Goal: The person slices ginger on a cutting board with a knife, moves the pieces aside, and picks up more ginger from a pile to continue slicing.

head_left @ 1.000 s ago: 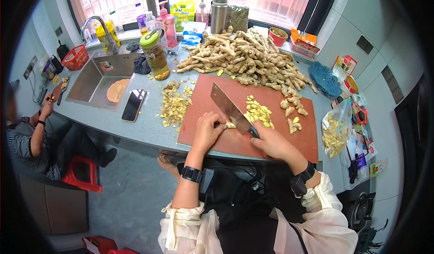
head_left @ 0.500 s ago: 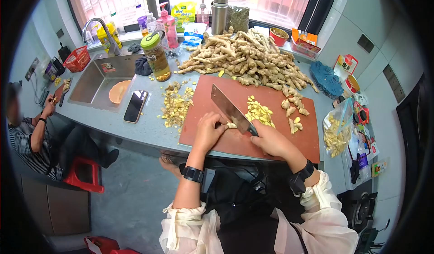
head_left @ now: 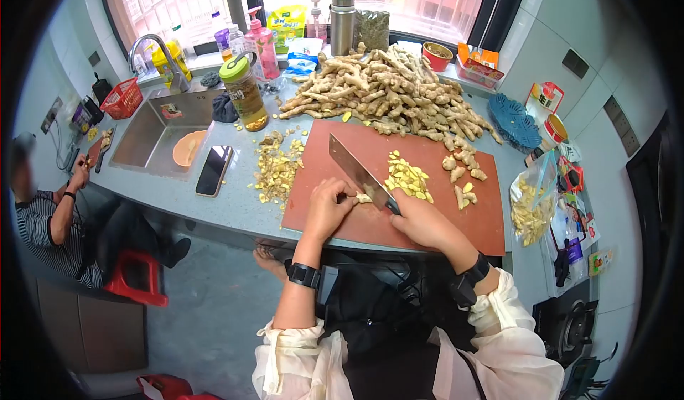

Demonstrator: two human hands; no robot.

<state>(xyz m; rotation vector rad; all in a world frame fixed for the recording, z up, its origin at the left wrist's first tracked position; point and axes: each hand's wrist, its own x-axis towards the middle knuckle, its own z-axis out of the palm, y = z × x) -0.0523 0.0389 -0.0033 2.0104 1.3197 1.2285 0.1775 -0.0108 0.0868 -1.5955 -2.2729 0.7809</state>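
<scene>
Ginger piece (head_left: 363, 198) lies mid-board (head_left: 427, 222), pinned by the left hand (head_left: 326, 209) so it cannot roll. Right hand (head_left: 420, 220) clenches the cleaver (head_left: 360, 174); slices (head_left: 407, 178) pile at one o'clock.

We see cleaver (head_left: 358, 174): broad rectangular steel blade, gripped at handle by our right hand (head_left: 420, 220), edge down on board, blade slanting up-left. Ginger piece (head_left: 363, 198): small pale knob, pinned under fingertips of our left hand (head_left: 326, 206), touching blade's left face. Cutting board (head_left: 370, 225): reddish-brown rectangle, flat on grey counter, long side toward us. Sliced ginger (head_left: 406, 176): yellow heap of thin slices mid-board, just right of blade.
</scene>
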